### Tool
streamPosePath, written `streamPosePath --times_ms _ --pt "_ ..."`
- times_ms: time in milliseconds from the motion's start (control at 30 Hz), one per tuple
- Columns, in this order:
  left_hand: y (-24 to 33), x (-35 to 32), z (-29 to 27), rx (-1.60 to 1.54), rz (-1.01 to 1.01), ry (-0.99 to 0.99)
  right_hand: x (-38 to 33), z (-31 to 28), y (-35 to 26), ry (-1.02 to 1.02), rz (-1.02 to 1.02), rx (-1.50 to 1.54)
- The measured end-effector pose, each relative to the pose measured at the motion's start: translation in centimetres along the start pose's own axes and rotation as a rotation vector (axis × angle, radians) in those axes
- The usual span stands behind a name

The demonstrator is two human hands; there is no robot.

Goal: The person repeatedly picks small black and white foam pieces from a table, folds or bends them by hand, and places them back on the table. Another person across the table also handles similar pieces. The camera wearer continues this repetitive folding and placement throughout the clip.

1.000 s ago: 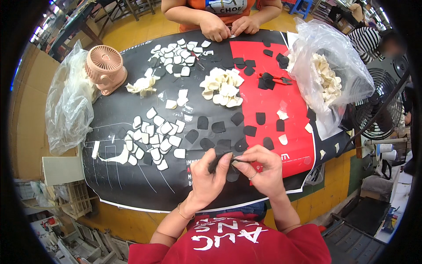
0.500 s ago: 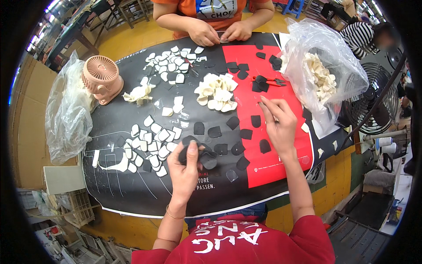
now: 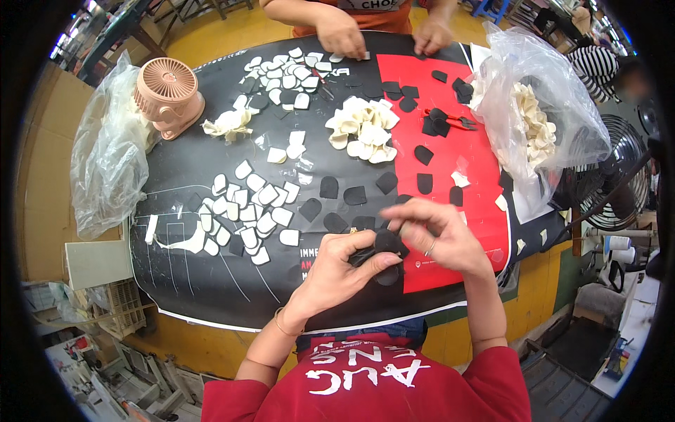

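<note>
My left hand (image 3: 337, 271) is closed around several black rounded pieces, like small fabric or foam tabs. The top black piece (image 3: 388, 244) sticks out past the thumb. My right hand (image 3: 446, 235) hovers at that bundle, fingers bent and apart, with no piece visible in them; a ring is on one finger. Loose black tabs (image 3: 355, 195) lie just beyond my hands on the black sheet (image 3: 211, 292). Others rest on the red panel (image 3: 450, 274), among them one black tab (image 3: 424, 155). A spread of white tabs (image 3: 249, 211) is to the left.
A cream pile of soft pieces (image 3: 365, 126) sits mid-table, with red-handled pliers (image 3: 460, 124) to its right. At the left stands a pink fan (image 3: 167, 95), at the right a plastic bag (image 3: 562, 133). Opposite, a co-worker's hands (image 3: 341, 35) are near more white tabs (image 3: 281, 74).
My right hand has drawn back from the red panel to the bundle in my left hand. A black tab now shows where its fingertips were. My left hand has moved right.
</note>
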State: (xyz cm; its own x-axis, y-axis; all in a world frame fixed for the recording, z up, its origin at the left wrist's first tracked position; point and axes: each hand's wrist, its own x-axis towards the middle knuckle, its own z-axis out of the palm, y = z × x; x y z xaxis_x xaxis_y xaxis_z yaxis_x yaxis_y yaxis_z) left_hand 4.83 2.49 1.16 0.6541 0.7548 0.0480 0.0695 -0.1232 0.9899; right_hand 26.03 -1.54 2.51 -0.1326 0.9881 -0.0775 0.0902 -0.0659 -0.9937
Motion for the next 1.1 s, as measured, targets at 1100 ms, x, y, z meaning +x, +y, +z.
streamPosePath --times_ms 1100 --pt "1.0 -2.2 5.8 -0.473 -0.341 0.004 -10.0 4.4 2.6 0.527 0.123 0.285"
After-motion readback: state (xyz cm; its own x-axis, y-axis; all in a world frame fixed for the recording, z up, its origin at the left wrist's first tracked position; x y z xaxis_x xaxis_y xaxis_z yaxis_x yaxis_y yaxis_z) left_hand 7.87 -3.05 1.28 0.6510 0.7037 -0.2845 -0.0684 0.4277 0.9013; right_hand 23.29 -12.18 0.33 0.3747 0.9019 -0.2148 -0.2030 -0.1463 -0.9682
